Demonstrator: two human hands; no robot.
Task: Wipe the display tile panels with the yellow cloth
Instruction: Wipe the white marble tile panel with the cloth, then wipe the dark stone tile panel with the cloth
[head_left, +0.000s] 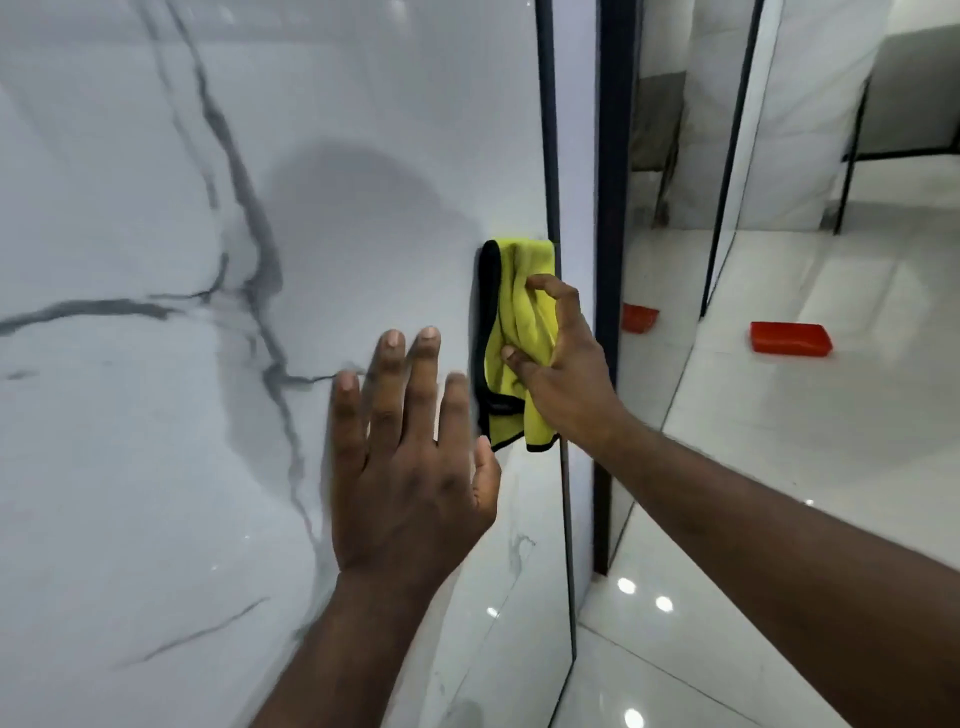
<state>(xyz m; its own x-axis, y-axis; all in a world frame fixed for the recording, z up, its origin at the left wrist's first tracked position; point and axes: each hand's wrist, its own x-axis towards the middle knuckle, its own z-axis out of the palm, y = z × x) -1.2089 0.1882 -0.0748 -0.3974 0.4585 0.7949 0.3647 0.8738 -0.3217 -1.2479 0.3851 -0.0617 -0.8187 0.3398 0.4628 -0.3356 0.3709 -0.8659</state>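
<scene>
Both our forearms come in from the bottom edge, bare. Our left hand (410, 467) lies flat on the panel (156, 441), fingers straight and spread, thumb out to the right, holding nothing.

Our right hand (566, 374) grips the cloth (519, 322), with fingers and thumb curled into the bunched fabric, pressing it against the panel. Cloth is yellow with black edging, crumpled, folds hanging below the hand. It sits at the panel's right edge, about mid-height, touching the thin dark frame (551, 156) that runs down that edge. Left thumb tip is just beside the cloth's lower corner; we cannot tell if they touch.

Panel is upright, glossy white, with grey veins (254, 249) branching across its left half. A soft dark shadow (363, 208) shows above our left hand.

Right of the frame comes a pale strip, then a thick dark post (613, 208); our right wrist crosses in front of it. Beyond the post is a second glossy panel (670, 389) with a red reflection on it. Red tray (789, 339) lies on the shiny white floor (857, 441), well apart from the cloth. Small light glints show on the floor near the post's foot.
</scene>
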